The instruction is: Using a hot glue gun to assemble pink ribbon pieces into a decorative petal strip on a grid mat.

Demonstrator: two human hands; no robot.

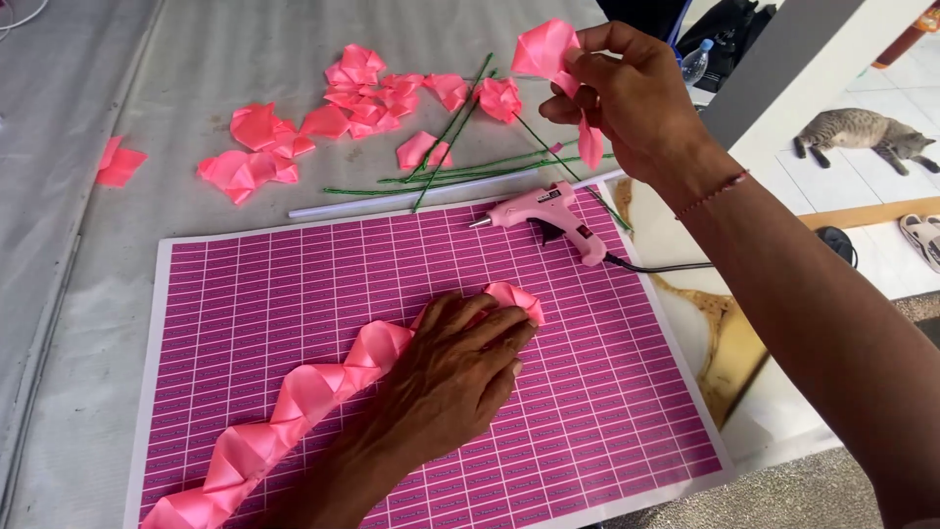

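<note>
My left hand (pixel 452 364) lies flat on a magenta grid mat (pixel 294 294), pressing the end of a folded pink ribbon strip (pixel 284 411) that runs toward the mat's near left corner. My right hand (pixel 627 98) is raised above the far right of the table, pinching a folded pink ribbon petal (pixel 548 51) with a small pink tail hanging below the fingers. A pink glue gun (pixel 548 217) rests on the mat's far edge between the hands, cord trailing right.
Several loose pink ribbon petals (pixel 362 98) and green wire stems (pixel 470 167) lie beyond the mat, with a white glue stick (pixel 392 201) along its edge. One pink piece (pixel 119 165) sits far left. A grey cat (pixel 862 132) lies on the tiled floor at right.
</note>
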